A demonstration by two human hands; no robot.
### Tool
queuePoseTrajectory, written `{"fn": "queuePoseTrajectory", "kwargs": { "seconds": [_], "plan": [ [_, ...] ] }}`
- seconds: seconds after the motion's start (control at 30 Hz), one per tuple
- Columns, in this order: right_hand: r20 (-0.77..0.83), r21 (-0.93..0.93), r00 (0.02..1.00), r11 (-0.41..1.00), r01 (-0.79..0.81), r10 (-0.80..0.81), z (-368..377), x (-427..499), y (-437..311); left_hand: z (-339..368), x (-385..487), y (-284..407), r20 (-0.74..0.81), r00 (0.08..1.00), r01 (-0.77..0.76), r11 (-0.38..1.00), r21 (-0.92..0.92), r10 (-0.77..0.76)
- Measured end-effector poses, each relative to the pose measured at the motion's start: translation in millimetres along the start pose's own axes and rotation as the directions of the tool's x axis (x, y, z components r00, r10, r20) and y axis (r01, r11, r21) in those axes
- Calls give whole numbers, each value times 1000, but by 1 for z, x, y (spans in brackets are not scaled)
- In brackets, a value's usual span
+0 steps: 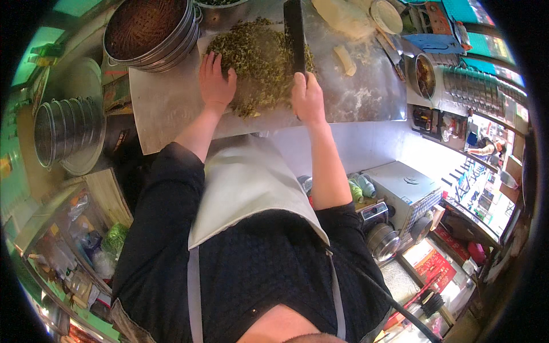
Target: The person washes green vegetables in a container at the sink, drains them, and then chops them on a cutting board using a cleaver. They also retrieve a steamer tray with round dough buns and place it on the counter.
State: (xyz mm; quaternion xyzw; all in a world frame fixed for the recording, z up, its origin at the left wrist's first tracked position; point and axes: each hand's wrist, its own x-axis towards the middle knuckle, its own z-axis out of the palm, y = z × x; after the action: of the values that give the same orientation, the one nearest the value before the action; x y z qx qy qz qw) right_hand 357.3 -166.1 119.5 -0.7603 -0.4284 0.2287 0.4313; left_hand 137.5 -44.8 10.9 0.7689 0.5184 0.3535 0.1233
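A broad layer of chopped greens (257, 64) covers the middle of a metal-topped work table (165, 111). My right hand (309, 96) grips the handle end of a large, dark-bladed cleaver (294, 36). The blade points away from me and lies over the right part of the greens. Its handle is mostly hidden in my fist. My left hand (217, 81) rests palm down at the left edge of the greens, fingers spread and holding nothing. To the right of the cleaver, a small strip of dough (345, 61) lies on the floury surface.
Stacked round metal steamers (148, 30) stand at the back left. A large mass of dough (343, 17), a round white container (386, 16) and a knife (391, 55) occupy the back right. More steamers (467, 83) are beyond the right edge. A white apron (253, 180) hangs before me.
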Motion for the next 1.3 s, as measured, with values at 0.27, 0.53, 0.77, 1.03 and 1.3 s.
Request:
{"fn": "queuePoseTrajectory", "kwargs": {
  "seconds": [0.27, 0.53, 0.77, 1.03, 1.3],
  "plan": [
    [315, -201, 842, 898, -392, 438, -4, 8, -25, -11, 1, 4, 31, 999, 9, 998, 55, -11],
    [252, -249, 959, 966, -65, 130, 9, 12, -42, -11, 8, 14, 42, 998, 37, 998, 55, -39],
    [283, -92, 952, 991, -95, 118, 17, 7, -46, -11, 4, 10, 8, 999, 42, 998, -47, -42],
    [372, -214, 884, 953, -215, 283, 31, 8, -54, -12, 0, 7, 22, 993, 120, 990, -68, -119],
    [461, -366, 878, 929, 58, 127, 39, 4, -68, -18, 11, 15, 28, 994, 109, 992, -61, -107]
  ]
}}
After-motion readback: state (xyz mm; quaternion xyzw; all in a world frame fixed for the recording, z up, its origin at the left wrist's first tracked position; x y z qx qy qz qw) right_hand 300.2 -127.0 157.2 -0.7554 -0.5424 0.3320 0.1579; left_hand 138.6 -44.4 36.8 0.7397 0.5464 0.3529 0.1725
